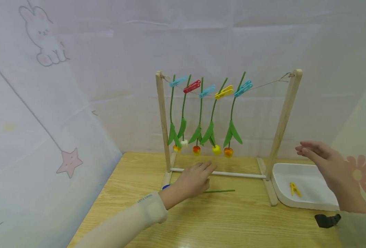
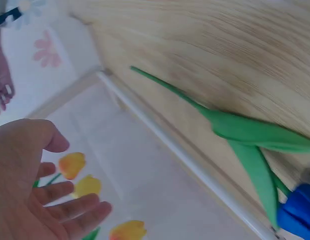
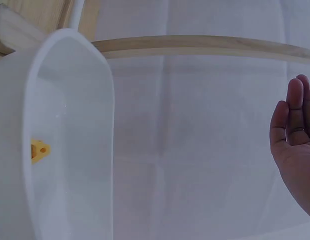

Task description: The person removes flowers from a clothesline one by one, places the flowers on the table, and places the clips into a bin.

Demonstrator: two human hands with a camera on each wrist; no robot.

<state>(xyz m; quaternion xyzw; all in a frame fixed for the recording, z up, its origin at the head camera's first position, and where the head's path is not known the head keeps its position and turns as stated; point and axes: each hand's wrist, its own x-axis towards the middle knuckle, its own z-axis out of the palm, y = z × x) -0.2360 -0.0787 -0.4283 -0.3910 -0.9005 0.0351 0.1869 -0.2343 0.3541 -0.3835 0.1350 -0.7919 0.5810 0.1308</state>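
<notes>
At the lower centre of the head view, the left hand (image 1: pixel 191 179) hovers above the table (image 1: pixel 220 220), fingers loosely spread; at the right, the right hand (image 1: pixel 330 165) is raised, its fingers close together and nearly straight. Under the left hand, and apart from it, a blue tulip (image 2: pixel 245 132) lies flat on the table, its long axis running left to right: blossom at the left, bare stem end pointing right. At the lower right, a white tray (image 1: pixel 319 187) holds a yellow clothespin (image 1: pixel 294 189). Beyond, a wooden rack (image 1: pixel 283 124) carries five clipped tulips (image 1: pixel 197 134), blossoms down.
</notes>
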